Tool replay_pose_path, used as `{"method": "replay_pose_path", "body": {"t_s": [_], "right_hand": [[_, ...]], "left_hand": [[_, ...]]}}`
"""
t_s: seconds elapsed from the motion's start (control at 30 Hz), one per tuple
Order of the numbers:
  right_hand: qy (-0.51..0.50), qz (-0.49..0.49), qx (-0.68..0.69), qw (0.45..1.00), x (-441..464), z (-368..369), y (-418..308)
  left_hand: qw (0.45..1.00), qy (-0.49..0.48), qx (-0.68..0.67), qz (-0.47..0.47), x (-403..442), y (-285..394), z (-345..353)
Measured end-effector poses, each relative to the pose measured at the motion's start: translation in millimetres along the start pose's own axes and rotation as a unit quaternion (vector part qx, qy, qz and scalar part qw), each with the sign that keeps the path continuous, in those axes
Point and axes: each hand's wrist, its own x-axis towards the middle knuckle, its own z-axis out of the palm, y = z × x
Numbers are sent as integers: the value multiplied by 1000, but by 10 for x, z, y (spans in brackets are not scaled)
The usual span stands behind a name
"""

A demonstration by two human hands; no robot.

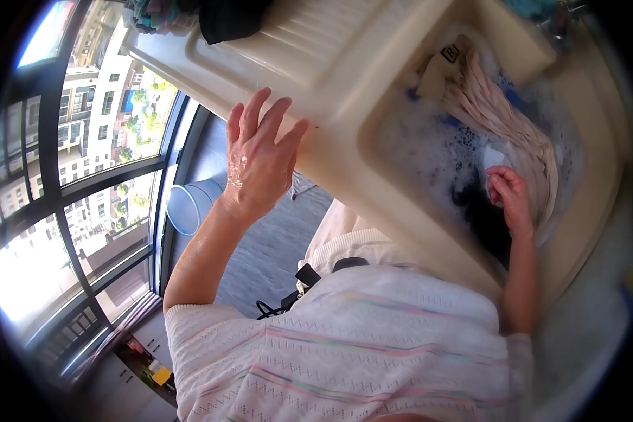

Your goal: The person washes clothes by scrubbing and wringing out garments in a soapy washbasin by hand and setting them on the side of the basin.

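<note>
My left hand, wet and with its fingers apart, is raised by the near edge of the cream washboard counter and holds nothing. Over the basin, my right hand has its fingers curled together; what they hold, if anything, I cannot make out. Just behind those fingers a small white piece shows. Long beige cloth with a black mark on its end lies twisted in the foamy water. Dark cloth sits in the water below my right hand.
Dark and patterned clothes lie at the far end of the counter. A light blue bucket stands on the grey floor by the tall windows. A metal tap is at the basin's upper right corner.
</note>
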Motion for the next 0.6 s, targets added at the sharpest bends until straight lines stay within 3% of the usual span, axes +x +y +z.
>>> {"method": "replay_pose_path", "body": {"t_s": [0.43,0.6], "right_hand": [[-19,-23,-8,1000,68,54,-37],[95,-73,-22,993,-122,-589,-246]], "left_hand": [[990,47,-115,-71,-89,-36,-39],[990,87,-99,47,497,167,-268]]}}
